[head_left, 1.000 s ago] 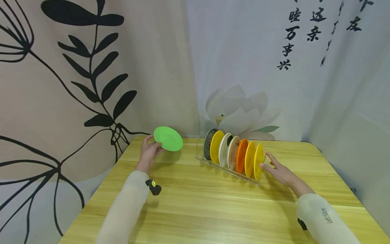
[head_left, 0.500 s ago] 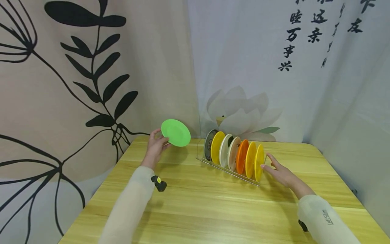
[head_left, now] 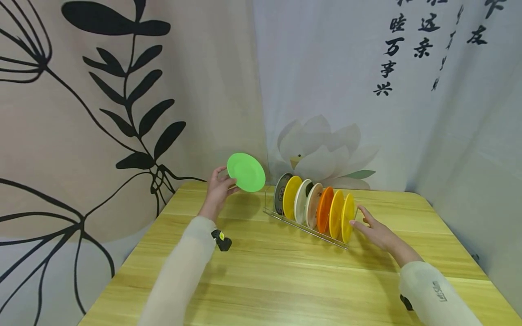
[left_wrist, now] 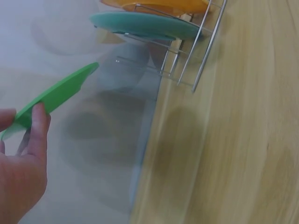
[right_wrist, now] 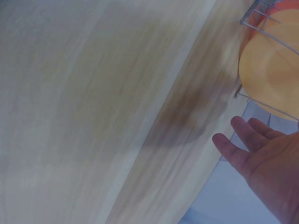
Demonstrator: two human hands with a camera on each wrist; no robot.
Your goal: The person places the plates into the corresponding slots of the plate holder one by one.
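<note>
My left hand [head_left: 219,188] pinches a green plate [head_left: 246,172] by its left edge, thumb in front. The plate is tilted, in the air above the back of the table, left of a wire dish rack [head_left: 306,230]. In the left wrist view the green plate [left_wrist: 65,93] appears nearly edge-on, apart from the rack [left_wrist: 201,56]. At the rack's right end is my right hand [head_left: 377,232], its thumb and forefinger close to the end wire and the last yellow plate [head_left: 348,218]. The right wrist view shows the other fingers [right_wrist: 231,151] extended; whether they touch the wire is unclear.
Several plates stand upright in the rack: a dark patterned plate [head_left: 280,194] at the left, then yellow, white, pinkish and orange plates [head_left: 325,209]. The rack rests on a wooden table [head_left: 285,280]. A printed curtain [head_left: 212,90] hangs behind the table's back edge.
The left hand has carried the green plate rightward and upward, nearer to the rack's left end. The right hand and the rack have stayed in place.
</note>
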